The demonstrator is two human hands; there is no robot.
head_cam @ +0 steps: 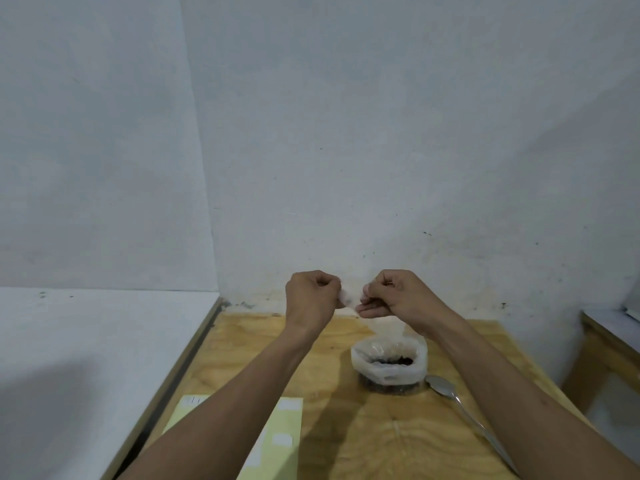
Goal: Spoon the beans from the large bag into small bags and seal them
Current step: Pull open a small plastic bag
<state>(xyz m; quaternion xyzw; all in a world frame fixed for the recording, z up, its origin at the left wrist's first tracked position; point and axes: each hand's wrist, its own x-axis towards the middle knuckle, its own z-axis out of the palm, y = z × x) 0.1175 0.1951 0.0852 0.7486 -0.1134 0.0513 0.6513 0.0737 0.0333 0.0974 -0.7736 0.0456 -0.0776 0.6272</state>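
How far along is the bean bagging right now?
Early. Nothing looks done: no filled or sealed bags show. In hand: left hand and right hand pinch a small clear bag, apparently opening it. Left: the spoon lies unused beside the large bag, which holds beans.

Single head-worn wide-angle view, looking forward and slightly down over table point(398, 441). Near edge out of frame; far edge meets wall point(346, 133), which fills upper half. Forearms enter from bottom.
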